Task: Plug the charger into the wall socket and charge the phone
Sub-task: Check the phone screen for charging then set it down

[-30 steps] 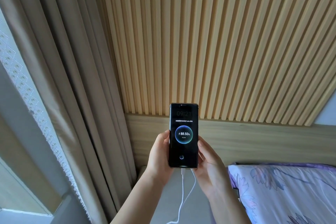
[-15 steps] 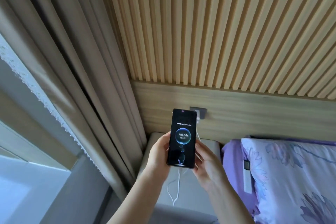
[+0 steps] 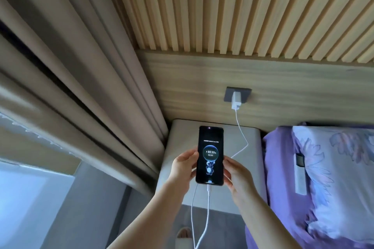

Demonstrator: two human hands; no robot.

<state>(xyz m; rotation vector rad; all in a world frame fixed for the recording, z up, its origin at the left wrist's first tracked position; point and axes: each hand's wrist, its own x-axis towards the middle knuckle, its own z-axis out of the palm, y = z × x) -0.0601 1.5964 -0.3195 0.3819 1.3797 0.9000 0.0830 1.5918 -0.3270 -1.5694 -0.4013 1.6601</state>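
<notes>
A black phone point(image 3: 210, 154) is held upright above the grey bedside table point(image 3: 182, 133), its screen lit with a charging ring reading 88.50%. My left hand point(image 3: 183, 168) grips its left edge and my right hand point(image 3: 235, 174) grips its right edge. A white cable point(image 3: 207, 206) is plugged into the phone's bottom, loops down out of view and rises behind my right hand to the white charger point(image 3: 236, 100). The charger sits in the dark grey wall socket point(image 3: 245, 94) on the wooden headboard panel.
Beige curtains point(image 3: 81, 79) hang at the left beside a window. A bed with a purple floral pillow point(image 3: 334, 178) lies at the right, with a white remote point(image 3: 300, 180) on it. Vertical wooden slats point(image 3: 222, 6) cover the wall above. A slippered foot point(image 3: 184, 237) shows below.
The view has tilted downward, bringing the socket, charger, bedside table and more of the bed into sight. Both hands have lowered the phone from in front of the wall to over the table.
</notes>
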